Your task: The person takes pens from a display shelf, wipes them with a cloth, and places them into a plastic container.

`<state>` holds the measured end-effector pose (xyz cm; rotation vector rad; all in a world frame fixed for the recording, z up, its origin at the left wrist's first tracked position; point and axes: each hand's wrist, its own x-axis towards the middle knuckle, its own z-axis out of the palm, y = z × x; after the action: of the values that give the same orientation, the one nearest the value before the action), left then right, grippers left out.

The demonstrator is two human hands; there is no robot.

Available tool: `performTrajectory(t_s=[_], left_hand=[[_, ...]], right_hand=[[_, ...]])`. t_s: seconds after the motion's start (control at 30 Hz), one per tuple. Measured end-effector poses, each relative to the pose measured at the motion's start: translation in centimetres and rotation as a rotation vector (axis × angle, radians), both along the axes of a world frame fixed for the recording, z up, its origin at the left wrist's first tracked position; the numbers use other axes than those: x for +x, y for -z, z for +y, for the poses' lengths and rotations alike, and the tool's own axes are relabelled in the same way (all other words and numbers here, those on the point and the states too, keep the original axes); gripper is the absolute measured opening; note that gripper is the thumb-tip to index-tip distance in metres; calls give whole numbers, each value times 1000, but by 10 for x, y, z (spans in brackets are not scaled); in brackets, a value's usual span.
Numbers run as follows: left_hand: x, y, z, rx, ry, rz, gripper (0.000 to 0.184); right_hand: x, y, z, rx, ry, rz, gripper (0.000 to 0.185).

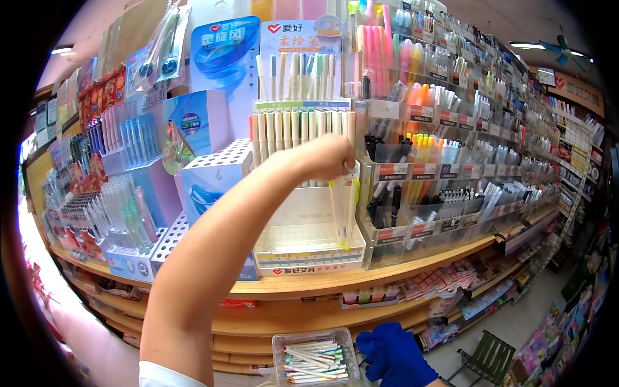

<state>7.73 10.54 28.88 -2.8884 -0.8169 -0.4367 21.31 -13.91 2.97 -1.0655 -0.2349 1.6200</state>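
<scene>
My left hand (332, 157), bare, reaches up to the white tiered pen display (309, 264) in the middle. Its fingers are closed at the top of slim, clear-barrelled pens with yellow ends (340, 216), which stand over the right end of the lowest tier. The fingertips are mostly hidden. Rows of pale marker pens (293, 132) fill the tiers above and behind the hand. Below, my right hand (394, 355) wears a blue glove and is curled at the right rim of a clear plastic box (278, 358). White pens (316, 361) lie loosely in that box.
Clear racks (451, 171) packed with pens and highlighters rise close on the right. Blue holders with round holes (216, 164) and bundled pens (129, 206) stand left. A wooden shelf edge (309, 284) runs below. A dark folding stool (488, 357) is on the floor.
</scene>
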Motion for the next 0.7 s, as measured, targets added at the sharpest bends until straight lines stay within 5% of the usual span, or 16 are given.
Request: performTrajectory(t_s=[0.1, 0.2, 0.3, 0.4, 0.7], left_hand=[[4, 19, 0, -93, 43, -6, 29], [13, 21, 2, -98, 15, -17, 28], [27, 28, 10, -24, -98, -12, 22], [40, 37, 18, 54, -193, -69, 12], [28, 15, 12, 41, -229, -129, 6]], right_hand=[[2, -13, -11, 53, -118, 313, 3], [-17, -20, -19, 791, -36, -1394, 9], [-7, -10, -19, 679, -105, -1311, 17], [-17, -19, -7, -51, 49, -111, 19], [12, 41, 2, 38, -39, -311, 22]])
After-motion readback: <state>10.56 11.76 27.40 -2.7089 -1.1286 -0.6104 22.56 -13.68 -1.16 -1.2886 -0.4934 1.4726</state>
